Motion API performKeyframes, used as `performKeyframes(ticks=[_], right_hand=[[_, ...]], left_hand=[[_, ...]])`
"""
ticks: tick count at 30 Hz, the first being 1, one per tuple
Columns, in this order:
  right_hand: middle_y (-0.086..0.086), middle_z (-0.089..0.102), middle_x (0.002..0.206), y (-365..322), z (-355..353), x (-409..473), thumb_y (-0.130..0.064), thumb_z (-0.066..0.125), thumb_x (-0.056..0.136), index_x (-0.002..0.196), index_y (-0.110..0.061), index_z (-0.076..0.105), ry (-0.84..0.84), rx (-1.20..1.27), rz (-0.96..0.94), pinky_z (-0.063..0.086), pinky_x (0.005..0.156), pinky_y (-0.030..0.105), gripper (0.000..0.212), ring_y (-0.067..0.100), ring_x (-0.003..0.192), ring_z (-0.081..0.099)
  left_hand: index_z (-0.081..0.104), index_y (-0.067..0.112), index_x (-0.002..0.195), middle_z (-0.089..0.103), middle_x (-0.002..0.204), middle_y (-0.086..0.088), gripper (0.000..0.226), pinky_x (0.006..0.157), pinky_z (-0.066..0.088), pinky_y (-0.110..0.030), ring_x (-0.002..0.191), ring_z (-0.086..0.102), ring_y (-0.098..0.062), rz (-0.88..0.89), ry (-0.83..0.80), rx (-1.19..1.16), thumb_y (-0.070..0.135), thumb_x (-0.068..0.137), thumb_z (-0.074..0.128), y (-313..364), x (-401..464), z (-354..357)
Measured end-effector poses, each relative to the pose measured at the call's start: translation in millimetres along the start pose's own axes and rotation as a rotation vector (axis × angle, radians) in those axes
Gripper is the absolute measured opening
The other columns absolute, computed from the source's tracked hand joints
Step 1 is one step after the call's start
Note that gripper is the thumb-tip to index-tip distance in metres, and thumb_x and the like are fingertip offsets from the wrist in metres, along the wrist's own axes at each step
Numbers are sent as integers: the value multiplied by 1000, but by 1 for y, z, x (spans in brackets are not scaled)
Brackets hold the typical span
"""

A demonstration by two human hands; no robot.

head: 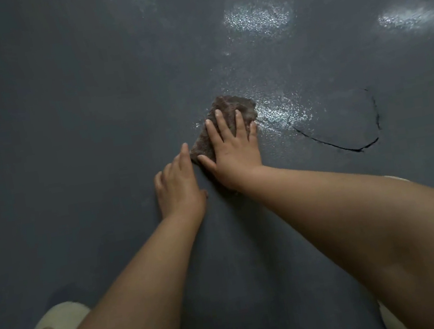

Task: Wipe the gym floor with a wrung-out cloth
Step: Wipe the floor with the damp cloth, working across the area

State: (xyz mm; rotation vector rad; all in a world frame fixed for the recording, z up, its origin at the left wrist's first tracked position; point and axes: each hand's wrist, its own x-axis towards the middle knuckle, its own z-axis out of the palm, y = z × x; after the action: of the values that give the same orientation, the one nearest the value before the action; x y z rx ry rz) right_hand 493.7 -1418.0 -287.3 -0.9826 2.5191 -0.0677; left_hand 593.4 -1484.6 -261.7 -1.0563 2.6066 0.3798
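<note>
My right hand [231,148] flat on the brown cloth [221,124] at frame centre — grip apart, fingers spread, pressing it to the dark grey gym floor [66,129], left hand [178,186] just beside, fingers straight, index tip at the cloth's edge, wet sheen [278,114] right of the cloth — a cream slipper [57,323] lower left.

Floor [66,129]: dark grey, matte, with a fine texture.
Cloth [226,110]: brown, folded, flat on the floor.
Wet patch [278,112]: glistening, touching the cloth's right edge.
Dark curved line [347,147]: on the floor, right of the cloth.
Shiny patches [259,19]: beyond the cloth, well apart.
</note>
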Motion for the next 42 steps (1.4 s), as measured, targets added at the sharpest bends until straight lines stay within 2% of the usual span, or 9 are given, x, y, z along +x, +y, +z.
performKeyframes(ticks=[4, 7, 10, 15, 25, 30, 33, 37, 42], right_hand=[[-5, -12, 159, -21, -5, 20, -62, 29, 93, 152, -27, 1, -30, -76, -175, -9, 111, 57, 74, 36, 143, -18], [-3, -13, 159, -30, -8, 29, -64, 29, 92, 151, -32, 2, -74, -143, -303, -9, 110, 60, 73, 39, 142, -18], [-3, -10, 159, -27, -5, 34, -66, 30, 90, 150, -37, 5, -41, -172, -327, -7, 111, 60, 72, 38, 143, -14], [-5, -2, 160, -11, -6, 41, -66, 31, 91, 150, -39, 11, 48, -156, -288, -3, 115, 51, 68, 30, 146, -6], [-5, -3, 160, 104, -28, 32, -64, 31, 92, 149, -40, 12, 122, 51, 242, 1, 117, 44, 65, 28, 146, -4], [4, -6, 160, 158, -23, -4, -63, 24, 93, 152, -25, 3, 174, 70, 594, 2, 117, 46, 73, 32, 145, -1], [6, -2, 160, 167, -19, -13, -59, 28, 95, 153, -19, 7, 229, 135, 735, 5, 116, 49, 73, 35, 145, 2], [2, -4, 160, 153, -22, -15, -49, 25, 99, 152, -27, 5, 171, 152, 657, 3, 116, 52, 61, 35, 145, -3], [1, -8, 160, 110, -5, -43, -48, 23, 100, 151, -31, 2, 82, 84, 357, 0, 116, 48, 58, 32, 145, -8]], left_hand=[[0, 20, 151, 4, 158, -6, 106, 116, 7, -41, 144, 9, -23, -150, 15, 16, 39, 76, 74, -1, -4, 1], [7, 19, 150, 8, 158, -8, 108, 116, 8, -43, 144, 11, -24, -272, -33, -41, 42, 71, 78, 0, -1, 2], [13, 18, 149, 13, 157, -6, 105, 116, 10, -45, 143, 16, -22, -293, -67, -51, 41, 70, 79, 3, 4, 2], [8, 19, 150, 11, 158, -2, 112, 115, 9, -46, 143, 15, -19, -282, -91, -16, 48, 68, 78, -1, 4, 0], [6, 27, 150, 9, 158, -4, 106, 116, 8, -45, 144, 14, -23, -226, -139, 10, 52, 72, 74, -5, 2, -7], [7, 24, 151, 6, 158, -5, 104, 115, 13, -39, 143, 13, -25, -147, -151, -100, 43, 75, 75, 4, -12, -7], [7, 25, 151, 4, 158, -3, 103, 115, 13, -38, 144, 9, -24, -94, -174, -118, 39, 75, 76, 13, -22, 0], [8, 25, 151, 4, 158, -2, 96, 115, 12, -37, 144, 8, -23, -85, -181, -114, 32, 80, 73, 21, -31, 7], [15, 20, 150, 11, 157, -3, 74, 114, 16, -38, 143, 14, -26, -145, -151, -200, 6, 87, 52, 30, -39, 6]])
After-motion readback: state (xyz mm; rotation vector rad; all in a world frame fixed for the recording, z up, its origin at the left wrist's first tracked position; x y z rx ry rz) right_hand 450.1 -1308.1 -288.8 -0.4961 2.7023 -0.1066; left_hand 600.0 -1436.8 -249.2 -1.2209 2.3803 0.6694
